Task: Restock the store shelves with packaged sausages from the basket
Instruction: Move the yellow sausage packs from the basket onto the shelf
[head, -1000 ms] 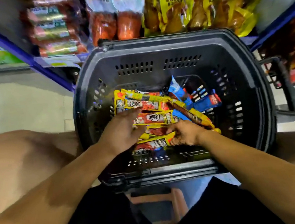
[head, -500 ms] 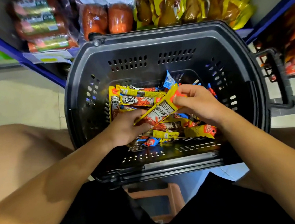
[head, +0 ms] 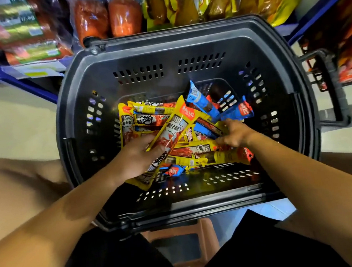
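Sausages in yellow packets are lying heaped against the left wall of the basket. The left hand is gripping several of them, while the right hand is curling its fingers into the pile. Slick wrappers may be sliding loose if the bunch is lifted unevenly.

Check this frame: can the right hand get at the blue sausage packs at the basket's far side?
Probably yes: the right hand lies just short of the blue sausage packs, which sit uncovered on top.
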The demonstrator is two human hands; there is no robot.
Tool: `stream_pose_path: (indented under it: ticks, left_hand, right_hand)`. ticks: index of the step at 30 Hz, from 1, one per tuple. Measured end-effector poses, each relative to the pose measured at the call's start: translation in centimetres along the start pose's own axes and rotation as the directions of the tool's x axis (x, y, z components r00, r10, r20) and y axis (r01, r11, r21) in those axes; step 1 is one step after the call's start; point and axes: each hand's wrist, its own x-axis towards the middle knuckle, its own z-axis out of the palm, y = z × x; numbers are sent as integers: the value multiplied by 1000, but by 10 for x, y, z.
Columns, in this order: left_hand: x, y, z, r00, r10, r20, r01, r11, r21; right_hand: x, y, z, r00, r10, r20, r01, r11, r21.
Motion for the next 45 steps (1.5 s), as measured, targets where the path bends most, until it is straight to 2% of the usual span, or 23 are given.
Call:
stream_pose_path:
  ticks: [6,8,12,15,19,22,27,29,31,33,35,37,39,42,45]
  left_hand:
    - [8,-5,-6,997,-61,-37,61,998,3]
    - [9,-5,-7,997,-64,-38,64,998,3]
    - [10,-1,-8,997,-55,-57,54,998,-10]
    - [10,1,-9,989,-70,-132,65,997,-43]
    - [8,3,-9,973,-49,-226,23,993,-115]
    - [5,7,-10,965,-46,-260,1,985,-172]
    - [1,12,-9,952,-19,-304,-31,986,-161]
    - [1,11,-8,950,-15,-311,-35,988,-154]
    - [-1,12,-7,946,-15,-324,-37,987,-154]
    - [-2,12,-7,946,-10,-324,-49,984,-174]
    - [-3,13,-6,948,-4,-317,-64,977,-204]
    - [-4,15,-6,949,-33,-315,-55,962,-268]
    - [-5,18,-5,953,-70,-294,-34,941,-336]
    - [-5,21,-3,970,-119,-212,17,904,-427]
    - [-5,20,-1,983,-154,-102,72,831,-551]
  right_hand:
    - [9,1,7,995,54,88,-68,986,155]
    - [8,-1,6,996,41,83,-55,983,173]
    - [-2,-5,-2,1000,0,28,-10,941,338]
    - [-14,-6,-9,999,-19,33,1,872,490]
    - [-36,-2,-13,991,-47,129,-56,720,691]
    - [-54,-1,-15,984,-90,155,-63,635,770]
    - [-78,-4,-25,965,-199,170,-48,505,862]
    - [-83,-9,-25,965,-207,161,-32,516,856]
    - [-86,-15,-26,978,-186,99,53,672,739]
    - [-88,-21,-30,984,-172,-35,163,818,551]
    - [-87,-24,-36,950,-211,-229,293,857,424]
    - [-86,-29,-40,875,-280,-394,437,807,397]
    - [-87,-34,-38,832,-299,-466,519,715,468]
    - [-87,-39,-31,826,-255,-503,542,605,583]
    - [-85,-48,-25,850,-190,-492,521,446,728]
